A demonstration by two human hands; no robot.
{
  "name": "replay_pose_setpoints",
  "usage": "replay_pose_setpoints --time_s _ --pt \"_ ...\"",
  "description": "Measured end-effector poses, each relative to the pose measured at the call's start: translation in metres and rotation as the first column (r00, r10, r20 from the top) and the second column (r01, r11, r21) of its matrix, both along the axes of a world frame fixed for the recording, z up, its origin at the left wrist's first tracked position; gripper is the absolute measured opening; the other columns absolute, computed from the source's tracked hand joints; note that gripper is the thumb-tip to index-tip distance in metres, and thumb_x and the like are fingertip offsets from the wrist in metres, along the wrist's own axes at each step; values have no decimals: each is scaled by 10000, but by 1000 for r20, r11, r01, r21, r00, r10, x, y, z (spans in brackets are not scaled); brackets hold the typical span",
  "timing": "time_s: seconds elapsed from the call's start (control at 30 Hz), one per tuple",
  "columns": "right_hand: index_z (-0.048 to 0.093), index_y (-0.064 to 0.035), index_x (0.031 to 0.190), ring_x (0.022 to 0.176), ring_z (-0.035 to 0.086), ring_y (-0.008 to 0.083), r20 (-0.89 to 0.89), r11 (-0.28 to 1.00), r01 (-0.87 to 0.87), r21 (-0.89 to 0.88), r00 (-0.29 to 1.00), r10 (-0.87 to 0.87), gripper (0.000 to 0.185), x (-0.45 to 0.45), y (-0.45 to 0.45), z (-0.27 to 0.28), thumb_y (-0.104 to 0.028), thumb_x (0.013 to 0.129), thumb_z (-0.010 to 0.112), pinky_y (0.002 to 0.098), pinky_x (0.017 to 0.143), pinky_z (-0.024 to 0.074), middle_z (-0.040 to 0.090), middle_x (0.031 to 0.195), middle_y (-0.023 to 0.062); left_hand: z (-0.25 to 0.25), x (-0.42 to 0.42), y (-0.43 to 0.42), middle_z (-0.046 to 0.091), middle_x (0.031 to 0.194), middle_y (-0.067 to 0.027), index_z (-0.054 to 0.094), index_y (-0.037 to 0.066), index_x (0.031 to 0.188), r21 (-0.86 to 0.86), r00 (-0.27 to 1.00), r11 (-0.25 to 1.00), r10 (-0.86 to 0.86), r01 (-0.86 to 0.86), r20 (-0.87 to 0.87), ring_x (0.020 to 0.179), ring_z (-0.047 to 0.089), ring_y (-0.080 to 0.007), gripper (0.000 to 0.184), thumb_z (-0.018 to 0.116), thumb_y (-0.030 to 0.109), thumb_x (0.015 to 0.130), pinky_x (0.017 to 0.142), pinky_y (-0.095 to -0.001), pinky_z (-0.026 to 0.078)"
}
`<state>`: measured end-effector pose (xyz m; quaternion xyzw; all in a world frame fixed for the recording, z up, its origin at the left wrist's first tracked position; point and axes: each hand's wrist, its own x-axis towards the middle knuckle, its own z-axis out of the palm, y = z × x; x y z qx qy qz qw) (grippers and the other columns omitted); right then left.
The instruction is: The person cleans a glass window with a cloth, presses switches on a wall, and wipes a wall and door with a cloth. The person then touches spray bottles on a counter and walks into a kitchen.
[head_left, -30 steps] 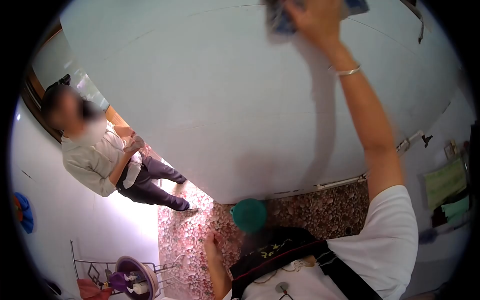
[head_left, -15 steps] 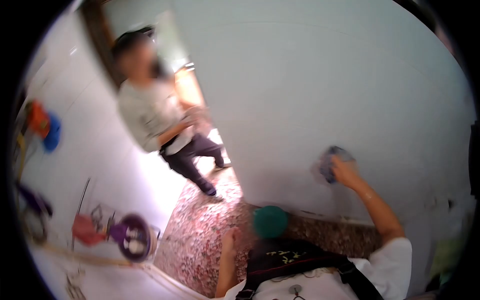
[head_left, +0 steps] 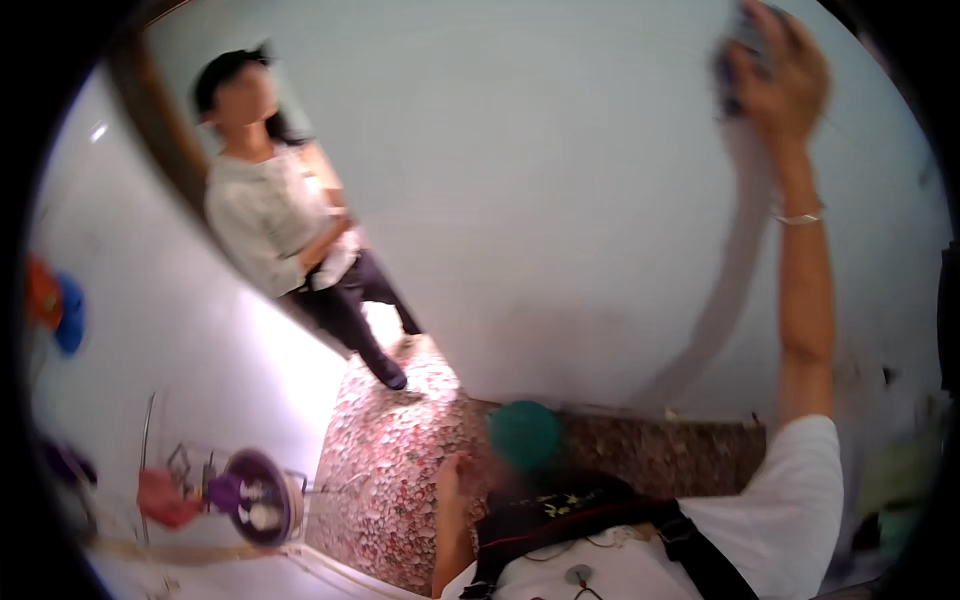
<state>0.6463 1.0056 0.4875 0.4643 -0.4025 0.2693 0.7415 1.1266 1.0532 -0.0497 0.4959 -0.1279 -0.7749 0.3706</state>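
My right hand (head_left: pixel 795 90) is raised high at the upper right, on an outstretched arm with a bracelet at the wrist. Its fingers are wrapped round a crumpled dark grey-blue cloth (head_left: pixel 752 38) against the pale wall (head_left: pixel 560 190). Down low near my body, my left hand (head_left: pixel 457 474) looks curled, slightly blurred, with nothing visible in it. Just right of it is a round green object (head_left: pixel 524 435), perhaps a basin or bucket; part of it is hidden by the black apron front (head_left: pixel 570 500).
A person (head_left: pixel 270 215) in a light shirt and dark trousers stands at the doorway on the left. A purple bucket (head_left: pixel 296 497) holding items is at the lower left beside a reddish cloth (head_left: pixel 167 498). The floor (head_left: pixel 390 460) is speckled red.
My right hand has moved the cloth far up the wall and a little right, straightening the arm. My left hand stays low. The view has shifted slightly; the other person's arms are lower.
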Motion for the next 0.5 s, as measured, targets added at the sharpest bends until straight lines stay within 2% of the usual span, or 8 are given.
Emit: replay_pose_setpoints --time_s 0.03,0.07,0.1,0.13,0.23,0.33,0.43,0.5 --pt "563 -85 1120 1007 489 356 153 989 -105 100 984 89 384 45 -1 -26 -167 748 613 474 894 358 548 1089 150 -4 -4 -4 605 777 -10 602 98 904 -43 1000 999 -8 9 10 752 590 -159 157 542 242 885 713 -319 486" --pt "566 -239 1202 1007 529 248 174 968 15 250 983 -60 515 27 -5 -43 -325 716 714 367 784 440 562 1091 52 -5 -4 -6 607 789 -8 603 109 910 -93 1000 996 -5 6 13 779 590 -157 161 544 257 886 735 -322 476" --pt "569 -238 1196 986 529 233 160 937 53 345 981 -114 584 34 -10 -80 -304 640 736 368 758 441 544 1096 30 -6 -11 -8 607 789 -8 603 109 910 -83 999 995 -46 48 19 779 590 -157 161 544 257 886 735 -322 476" --pt "558 -241 1210 982 524 209 88 900 -81 429 995 47 561 46 -8 -103 -244 667 702 367 782 427 528 1104 15 -5 -15 -10 608 800 -7 602 113 916 -69 996 995 -66 70 51 800 587 -153 165 544 266 887 761 -328 466" --pt "522 -247 1240 1058 480 156 -20 770 6 639 1000 9 452 57 1 -218 -175 795 544 327 904 363 504 1130 -19 16 -20 -19 606 813 -5 598 119 928 -62 980 981 -176 182 88 823 580 -146 168 541 272 889 800 -340 451" --pt "546 -216 1175 1063 484 140 105 352 -111 929 994 38 329 37 17 -323 -201 847 566 295 937 382 495 1134 -26 35 -25 -25 608 830 -13 593 112 930 -164 977 966 -183 199 111 831 581 -149 167 534 262 888 818 -349 451" --pt "566 -201 1119 1032 501 132 -94 416 39 909 989 112 270 25 41 -316 -199 850 585 276 894 419 505 1112 -11 28 -15 -27 605 824 -16 589 110 927 -177 983 967 -177 182 40 813 582 -153 158 518 248 894 804 -334 456" --pt "574 -201 1098 1003 521 137 -34 541 -4 841 998 61 266 27 37 -269 -177 834 589 276 857 438 521 1071 -10 6 4 -23 603 808 -11 586 116 923 -162 991 978 -131 134 32 780 578 -152 146 503 233 900 769 -311 461"
